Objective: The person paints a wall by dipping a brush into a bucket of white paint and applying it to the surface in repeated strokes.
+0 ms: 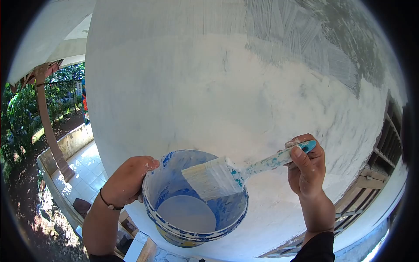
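My left hand [133,177] grips the rim of a blue bucket [168,177] at its left side, thumb over the edge. Whitish liquid paint [186,214] lies in the bottom, and the inner wall is smeared with white. My right hand [307,163] is closed round the speckled turquoise handle of a wide paintbrush [266,164]. The brush's white-coated bristles point left and slightly down over the bucket's opening, above the paint. Behind both stands a wall [174,87] with white paint over much of it and thinner streaks at the upper right.
A wooden lattice frame [371,177] is set in the wall at the right. At the left are a brown post [47,118], a tiled floor [83,174], a low ledge [72,142] and green plants [19,131]. Several items lie below the bucket.
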A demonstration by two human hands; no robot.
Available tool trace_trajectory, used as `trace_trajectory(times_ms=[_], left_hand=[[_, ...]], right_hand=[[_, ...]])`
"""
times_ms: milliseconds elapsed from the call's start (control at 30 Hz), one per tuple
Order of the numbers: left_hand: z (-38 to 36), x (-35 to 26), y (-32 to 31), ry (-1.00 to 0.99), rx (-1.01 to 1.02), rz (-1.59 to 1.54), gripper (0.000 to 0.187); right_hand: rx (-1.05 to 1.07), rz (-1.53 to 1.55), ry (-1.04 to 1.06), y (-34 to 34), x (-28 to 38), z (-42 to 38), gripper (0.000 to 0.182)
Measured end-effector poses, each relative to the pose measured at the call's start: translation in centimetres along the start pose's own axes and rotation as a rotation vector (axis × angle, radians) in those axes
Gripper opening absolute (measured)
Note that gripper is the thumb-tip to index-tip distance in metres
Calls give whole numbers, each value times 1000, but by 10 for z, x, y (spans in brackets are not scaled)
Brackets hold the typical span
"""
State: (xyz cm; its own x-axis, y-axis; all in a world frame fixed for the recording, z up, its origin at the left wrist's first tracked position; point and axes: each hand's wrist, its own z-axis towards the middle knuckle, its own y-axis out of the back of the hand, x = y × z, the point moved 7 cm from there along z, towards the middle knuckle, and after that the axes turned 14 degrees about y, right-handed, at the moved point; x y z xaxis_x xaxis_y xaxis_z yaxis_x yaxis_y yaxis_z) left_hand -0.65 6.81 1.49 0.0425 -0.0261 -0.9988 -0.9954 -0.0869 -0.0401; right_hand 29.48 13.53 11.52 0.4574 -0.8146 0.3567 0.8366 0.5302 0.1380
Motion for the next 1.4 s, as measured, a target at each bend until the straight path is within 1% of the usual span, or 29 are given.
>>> trace_trajectory(times_ms=[67,100,167,233,300,333,367,400,433,500,567,633,667,733,767,833,900,933,1000,1033,1100,1167,1200,1233,1267,1300,1333,1400], left_hand=[[-4,6,4,42,-45,31,31],[-5,5,9,77,-49,63,31],[-5,2,8,44,-12,10,30],[-2,1,8,31,-28,-22,31],[-4,2,6,32,-48,-42,31],[-5,2,3,19,-86,-93,32],[-6,2,3,10,-125,-141,32],[-8,2,6,14,-125,-139,32],[-8,0,8,18,-94,-88,33],[-10,-5,5,21,-60,-29,33],[-14,-13,-1,-34,-54,-34,33],[-14,-17,-4,-15,-80,-37,33],[-14,-20,-4,6,-110,-31,34],[-9,-23,0,-2,-150,-84,34],[-8,-26,3,-6,-183,-143,34],[-11,-43,2,-10,-214,-167,34],[-15,-58,3,-12,-247,-196,33],[-18,-68,4,-61,-256,-228,32],[-19,-82,11,-163,-274,-305,30],[-19,-87,14,-172,-272,-305,30],[-19,-102,16,-247,-210,-353,30],[-24,-115,20,-257,-251,-339,29],[-25,-121,21,-221,-230,-337,28],[-26,-127,22,-188,-209,-335,27],[-25,-132,26,-132,-231,-326,27],[-25,-140,30,-144,-233,-329,27],[-26,-149,34,-185,-240,-301,26],[-30,-166,40,-242,-263,-272,26]], right_hand=[[-135,187,3,-1,4,0,11],[-177,205,-11,-5,0,-6,11],[-245,199,32,-2,6,2,10],[-207,205,35,0,4,4,12],[-179,151,-44,0,-3,-3,13],[-174,150,-43,0,-1,-1,13],[-215,181,-2,2,4,2,13],[-260,213,38,5,8,1,12],[-261,214,38,5,6,-1,12],[-222,179,-61,0,-5,-7,13],[-225,173,-67,-3,-2,-5,14],[-429,215,-131,10,-4,-7,16],[-427,221,-126,11,-2,-5,16],[-559,305,-228,19,-7,-5,16],[-556,311,-218,19,-6,0,16],[-652,413,-235,17,-9,4,17],[-611,412,-252,4,-11,13,18],[-576,408,-278,-4,-13,17,19],[-585,433,-234,-8,-11,32,20],[-599,455,-196,-9,-9,41,22],[-601,472,-138,-11,-5,61,24],[-652,524,-77,-13,-2,83,25],[-688,533,-56,-16,2,94,29],[-678,538,-47,-20,3,108,29],[-694,549,11,-21,7,121,31],[-712,560,65,-22,11,135,33],[-704,563,69,-25,13,148,33],[-696,557,170,-30,21,177,35]])
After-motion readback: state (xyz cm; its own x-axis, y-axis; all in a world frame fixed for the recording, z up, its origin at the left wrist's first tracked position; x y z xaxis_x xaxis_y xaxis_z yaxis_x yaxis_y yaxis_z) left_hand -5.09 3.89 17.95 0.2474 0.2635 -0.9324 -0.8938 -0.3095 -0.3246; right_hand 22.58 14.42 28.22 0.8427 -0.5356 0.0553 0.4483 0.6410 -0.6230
